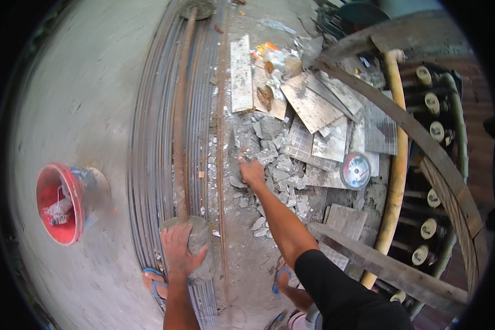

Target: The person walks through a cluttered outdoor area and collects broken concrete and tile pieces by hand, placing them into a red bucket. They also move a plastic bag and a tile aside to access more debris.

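My left hand (179, 247) lies with fingers spread on a round grey concrete lump (201, 234). A rusty bar (181, 110) runs from this lump to a second concrete lump (198, 9) at the far end. Under them lie several long steel rods (151, 121), side by side. My right hand (251, 173) reaches over a heap of broken concrete (272, 148), its fingers closed. What they hold, if anything, I cannot make out; a thin grey edge shows just beyond the fingertips.
A red bucket (74, 209) lies tipped on the concrete floor at left. Broken tiles (311, 102) and plastic litter (280, 60) cover the far right, with a round disc (355, 170) on them. Beyond stand a yellow pole (397, 137) and curved wooden boards (423, 137).
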`<state>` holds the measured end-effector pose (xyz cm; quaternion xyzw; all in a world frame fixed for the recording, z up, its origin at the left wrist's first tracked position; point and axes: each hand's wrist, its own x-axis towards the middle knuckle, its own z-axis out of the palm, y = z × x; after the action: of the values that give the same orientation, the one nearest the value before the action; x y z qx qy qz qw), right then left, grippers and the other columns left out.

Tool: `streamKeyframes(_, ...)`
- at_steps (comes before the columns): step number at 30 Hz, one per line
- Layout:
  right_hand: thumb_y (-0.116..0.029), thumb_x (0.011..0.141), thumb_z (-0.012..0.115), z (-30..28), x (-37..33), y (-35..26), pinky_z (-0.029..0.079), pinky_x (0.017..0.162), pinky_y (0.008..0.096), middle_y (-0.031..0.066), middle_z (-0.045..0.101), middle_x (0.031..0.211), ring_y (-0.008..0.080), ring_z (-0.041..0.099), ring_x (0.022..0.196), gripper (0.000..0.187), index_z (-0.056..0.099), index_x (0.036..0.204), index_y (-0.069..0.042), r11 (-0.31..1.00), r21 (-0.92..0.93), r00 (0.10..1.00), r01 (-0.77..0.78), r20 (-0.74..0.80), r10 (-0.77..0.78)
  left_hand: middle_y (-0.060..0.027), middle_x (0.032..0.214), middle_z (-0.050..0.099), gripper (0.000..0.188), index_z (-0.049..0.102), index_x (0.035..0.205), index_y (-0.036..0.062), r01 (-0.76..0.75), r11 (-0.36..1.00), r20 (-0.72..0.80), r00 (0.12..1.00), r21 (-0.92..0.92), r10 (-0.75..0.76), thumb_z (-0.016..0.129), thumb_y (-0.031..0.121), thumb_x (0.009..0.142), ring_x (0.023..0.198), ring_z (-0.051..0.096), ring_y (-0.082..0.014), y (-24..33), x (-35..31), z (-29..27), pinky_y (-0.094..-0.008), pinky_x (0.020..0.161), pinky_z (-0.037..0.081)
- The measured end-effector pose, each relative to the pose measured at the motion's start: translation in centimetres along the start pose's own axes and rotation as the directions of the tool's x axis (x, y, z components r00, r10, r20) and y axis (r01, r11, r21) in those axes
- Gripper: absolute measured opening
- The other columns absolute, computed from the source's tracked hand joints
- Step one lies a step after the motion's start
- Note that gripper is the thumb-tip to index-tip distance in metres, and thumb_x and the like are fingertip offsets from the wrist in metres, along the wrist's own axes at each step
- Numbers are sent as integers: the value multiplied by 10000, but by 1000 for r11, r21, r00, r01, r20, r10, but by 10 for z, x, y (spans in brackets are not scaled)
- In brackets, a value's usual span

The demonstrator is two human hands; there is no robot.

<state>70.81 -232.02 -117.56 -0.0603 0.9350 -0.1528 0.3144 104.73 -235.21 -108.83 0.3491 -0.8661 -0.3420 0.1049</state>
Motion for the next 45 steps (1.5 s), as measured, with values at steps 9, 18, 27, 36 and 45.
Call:
streamKeyframes(9,-586,911,579,-51,-95,149,496,848,531,327,690,928,437,679,989,687,723,909,85,885,291,920,-363,-42,391,-159,1219,578,779,535,1331,79,-36,999,-20,999,37,37,804,376,662,1187,512,-372,12,9,-3,-567,1096,288)
streamKeyframes(18,-612,921,570,39,-114,138,518,816,542,310,686,936,460,671,946,709,643,1046,82,988,-141,990,-59,118,76,-168,1224,580,763,528,1342,66,-79,994,-40,996,69,82,779,383,694,1175,522,-380,15,8,4,-549,1084,298)
streamKeyframes(27,-566,918,605,-21,-206,210,523,861,515,338,673,962,469,663,951,675,621,1157,65,958,-275,937,84,349,18,-162,1243,591,759,551,1322,60,-98,982,-54,993,162,108,786,384,677,1198,517,-377,24,4,17,-543,1111,295)
streamKeyframes(36,-560,886,630,-71,-201,292,526,837,523,303,687,939,448,678,954,626,646,1130,16,934,-293,941,204,323,-104,-174,1390,496,853,446,1428,71,-8,917,-10,1000,399,13,765,474,747,1318,437,-380,29,-13,19,-618,1113,248)
streamKeyframes(45,-620,850,636,-73,-143,314,536,833,489,302,692,952,395,700,929,689,647,1141,4,873,-383,853,303,518,-69,-248,1609,222,1132,244,1571,73,167,901,-6,984,401,-179,771,614,728,1474,213,-467,67,-73,53,-682,1130,158)
